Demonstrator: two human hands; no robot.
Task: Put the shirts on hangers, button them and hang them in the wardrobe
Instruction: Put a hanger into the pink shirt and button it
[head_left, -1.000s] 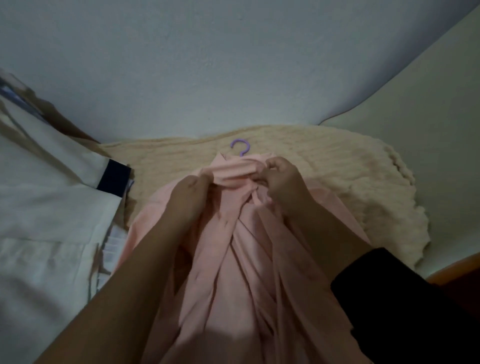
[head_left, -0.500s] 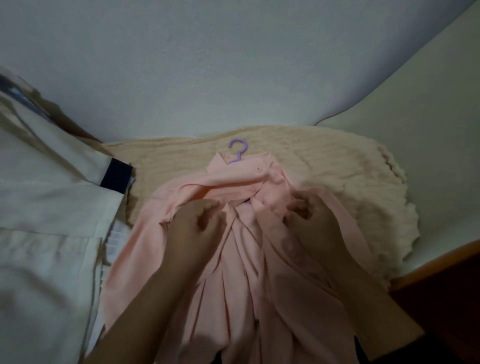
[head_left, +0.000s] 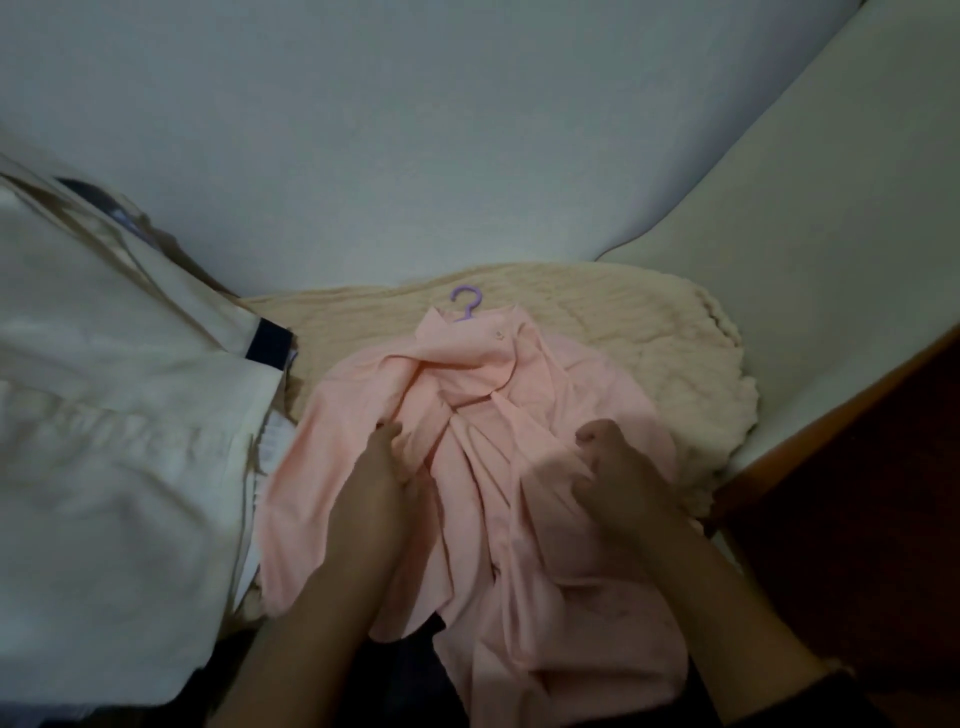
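A pink shirt (head_left: 524, 415) lies on a cream knitted blanket (head_left: 639, 332), its front loose and rumpled. The purple hook of a hanger (head_left: 466, 301) sticks out above the collar. A small button (head_left: 498, 334) shows on the collar band. My left hand (head_left: 382, 467) pinches the left front edge of the shirt below the collar. My right hand (head_left: 618, 462) grips the right front edge with curled fingers. The rest of the hanger is hidden under the fabric.
A pile of white and cream garments (head_left: 114, 415) with a dark navy cuff (head_left: 267, 345) lies to the left. A pale wall (head_left: 415, 130) stands behind. A white panel (head_left: 831, 249) and a wooden edge (head_left: 831, 415) run along the right.
Both hands have come down from the collar to the shirt's front edges below it. The collar now lies free and the button on it shows.
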